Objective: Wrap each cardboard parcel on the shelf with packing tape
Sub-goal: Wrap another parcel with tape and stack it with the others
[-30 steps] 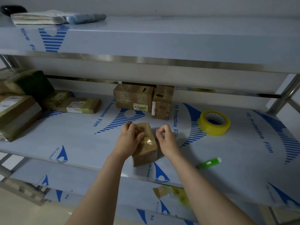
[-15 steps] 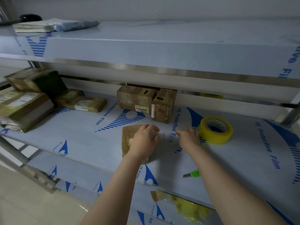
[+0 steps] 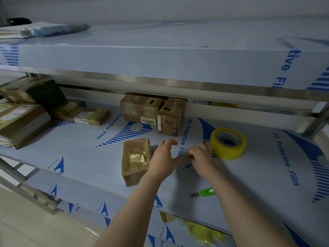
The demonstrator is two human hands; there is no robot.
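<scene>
A small parcel [image 3: 136, 160] is lying flat on the middle shelf [image 3: 85, 157]. The left hand [image 3: 164, 158] is hovering just right of it, fingers spread and relaxed. The right hand [image 3: 201, 157] is reaching to the yellow tape roll [image 3: 227, 143], its bent fingers meeting the roll's left side; whether they are gripping is unclear. A green cutter [image 3: 206, 192] is lying near the front edge. Two boxes [image 3: 140, 109] are standing at the back, and more parcels [image 3: 23, 118] are sitting stacked at the left.

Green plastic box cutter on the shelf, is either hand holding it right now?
No, the green plastic box cutter lies free on the film-covered shelf.
</scene>
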